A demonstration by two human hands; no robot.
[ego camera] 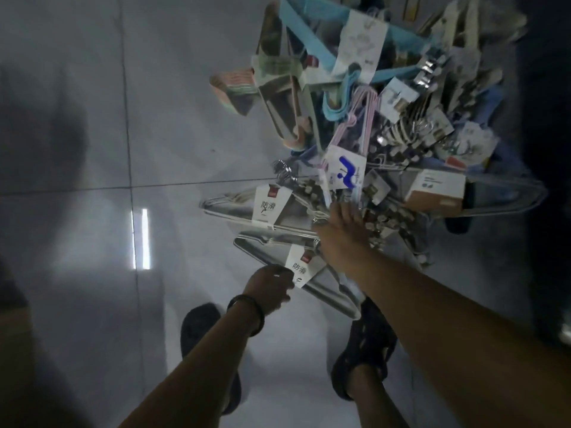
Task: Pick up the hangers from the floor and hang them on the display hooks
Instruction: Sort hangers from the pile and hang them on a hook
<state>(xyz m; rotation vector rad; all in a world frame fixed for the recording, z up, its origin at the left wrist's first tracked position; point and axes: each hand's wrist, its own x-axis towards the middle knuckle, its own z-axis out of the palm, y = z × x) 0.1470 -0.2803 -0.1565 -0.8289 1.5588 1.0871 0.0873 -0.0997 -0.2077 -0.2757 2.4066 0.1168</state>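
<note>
We note the left hand point(272, 288) with fingers curled on the near hanger bundle point(324, 288), likely steadying it; the right hand point(340, 233) reaches into the pile point(386, 149), its fingers' grip indeterminate.

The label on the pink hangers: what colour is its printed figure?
Blue on the white label, clear in the head view.

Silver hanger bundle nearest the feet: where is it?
Head view, lower centre: silver hanger bundle at the near edge of the pile, held by the left hand, just below the right hand.
</note>
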